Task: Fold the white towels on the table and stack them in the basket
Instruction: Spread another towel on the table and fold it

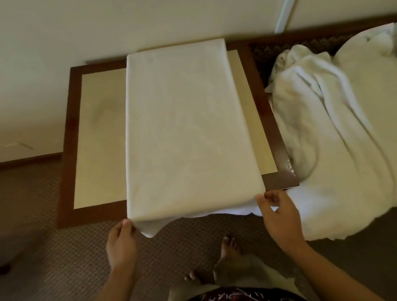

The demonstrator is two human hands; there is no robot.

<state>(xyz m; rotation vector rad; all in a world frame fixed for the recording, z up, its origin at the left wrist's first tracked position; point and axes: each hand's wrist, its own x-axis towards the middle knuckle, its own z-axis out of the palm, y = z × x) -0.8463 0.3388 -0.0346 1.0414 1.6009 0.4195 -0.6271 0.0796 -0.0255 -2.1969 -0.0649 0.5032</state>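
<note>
Folded towel [184,131] lies lengthwise, pointing away across table [73,154].

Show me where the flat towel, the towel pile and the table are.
Flat towel [186,131]: head view, middle of its top surface.
Towel pile [339,128]: head view, middle of the crumpled heap on the right.
Table [102,139]: head view, bare light panel left of the flat towel.

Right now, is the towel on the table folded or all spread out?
Folded: the towel lies as a long, neat rectangle with doubled layers at the near edge both hands pinch.

table [102,139] left bare, towel heap [339,128] blocks rt
</note>
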